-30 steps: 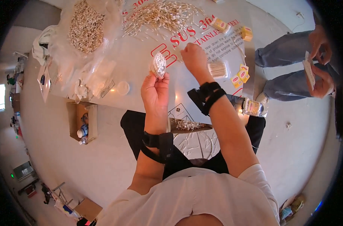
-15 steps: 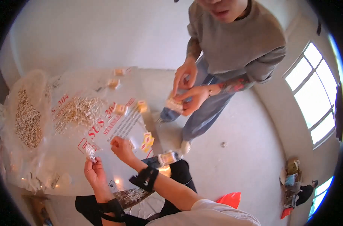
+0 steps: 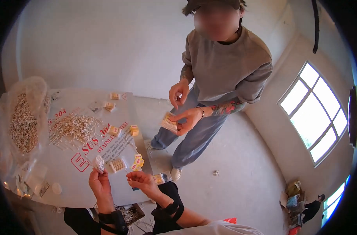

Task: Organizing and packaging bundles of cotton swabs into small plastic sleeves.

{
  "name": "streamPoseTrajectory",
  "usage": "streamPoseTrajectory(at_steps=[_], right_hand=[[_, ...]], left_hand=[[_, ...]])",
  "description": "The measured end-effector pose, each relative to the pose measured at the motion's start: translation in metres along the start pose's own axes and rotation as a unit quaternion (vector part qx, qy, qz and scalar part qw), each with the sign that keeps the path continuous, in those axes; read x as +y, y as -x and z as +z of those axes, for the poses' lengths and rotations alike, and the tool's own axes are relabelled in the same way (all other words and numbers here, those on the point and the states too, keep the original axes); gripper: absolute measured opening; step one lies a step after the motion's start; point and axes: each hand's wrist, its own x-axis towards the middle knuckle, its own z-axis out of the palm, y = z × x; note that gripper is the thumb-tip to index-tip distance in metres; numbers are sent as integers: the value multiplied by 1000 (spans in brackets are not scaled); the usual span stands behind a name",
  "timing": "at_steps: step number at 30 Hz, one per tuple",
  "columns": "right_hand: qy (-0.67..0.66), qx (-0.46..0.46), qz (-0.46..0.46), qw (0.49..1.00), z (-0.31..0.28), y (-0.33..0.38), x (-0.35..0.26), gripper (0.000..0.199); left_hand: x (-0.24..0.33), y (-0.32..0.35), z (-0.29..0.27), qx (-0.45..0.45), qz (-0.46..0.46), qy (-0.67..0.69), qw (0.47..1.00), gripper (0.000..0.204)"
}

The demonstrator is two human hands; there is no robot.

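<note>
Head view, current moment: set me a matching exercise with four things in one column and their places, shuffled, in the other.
Things:
1. White-tipped swab bundle
2. Clear plastic bag
3. Loose swab pile
4. Yellow-and-white cards

Places:
A. At the left end of the table
B. Just beyond the right hand
C. In the left hand
D. Directly right of the bag

Pairs: 1-C, 2-A, 3-D, 4-B

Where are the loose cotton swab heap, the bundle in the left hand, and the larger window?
Loose cotton swab heap point(image 3: 74, 128): head view, on the middle of the heap.
Bundle point(image 3: 100, 163): head view, on its white middle.
Larger window point(image 3: 305, 113): head view, on a bright pane left of centre.
</note>
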Motion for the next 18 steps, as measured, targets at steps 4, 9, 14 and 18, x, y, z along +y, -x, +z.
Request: streamPoseTrajectory(at_steps=[4, 9, 14, 18], right_hand=[[-23, 0, -44, 999, 3, 5, -4, 29], [-39, 10, -47, 998, 8, 7, -11, 30], [-47, 15, -56, 997, 8, 7, -17, 27], [-71, 51, -74, 993, 8, 8, -24, 22]], left_hand=[[2, 4, 1, -4, 4, -9, 1000, 7], [5, -3, -10, -28, 0, 8, 1000, 7], [2, -6, -6, -20, 8, 2, 1000, 7], [0, -6, -6, -13, 7, 15, 1000, 6]])
